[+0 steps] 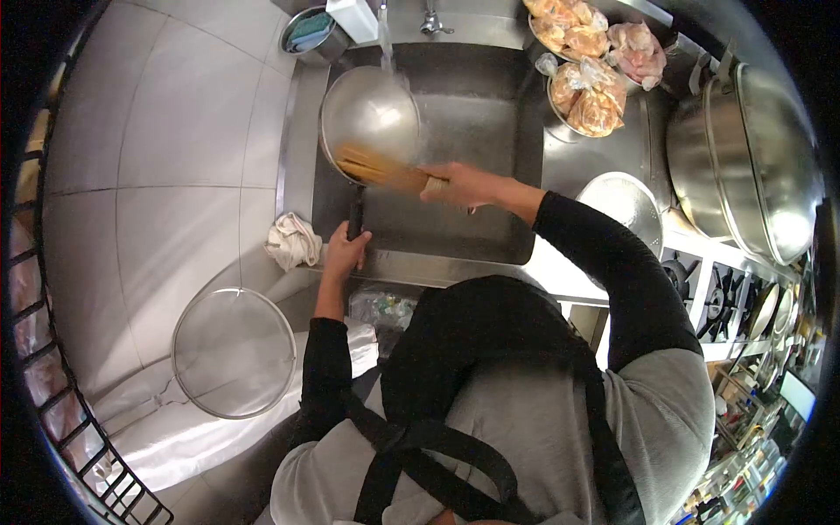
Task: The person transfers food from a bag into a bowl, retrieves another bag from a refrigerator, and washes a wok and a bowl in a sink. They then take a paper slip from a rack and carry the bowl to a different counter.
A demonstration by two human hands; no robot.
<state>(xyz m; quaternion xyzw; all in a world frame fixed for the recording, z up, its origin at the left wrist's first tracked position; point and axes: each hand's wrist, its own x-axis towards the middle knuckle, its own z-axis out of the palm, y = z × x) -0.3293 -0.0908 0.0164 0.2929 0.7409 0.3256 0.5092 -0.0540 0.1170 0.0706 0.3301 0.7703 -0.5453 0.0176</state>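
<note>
In the sink [455,226] is a round metal pan [367,109] under a stream of running water [385,44]. My left hand [347,248] is closed around the pan's dark handle [356,208], near the sink's front edge. A bamboo brush [381,168], blurred by motion, reaches over the pan's lower rim. Its bound end is in my right hand [468,186], whose fingers are wrapped round it.
Right of the sink stand containers with bagged food [591,101], a perforated metal bowl [623,206] and large metal pots [744,162]. A crumpled cloth [293,241] lies at the sink's left corner. A round mesh strainer [234,353] is at the lower left.
</note>
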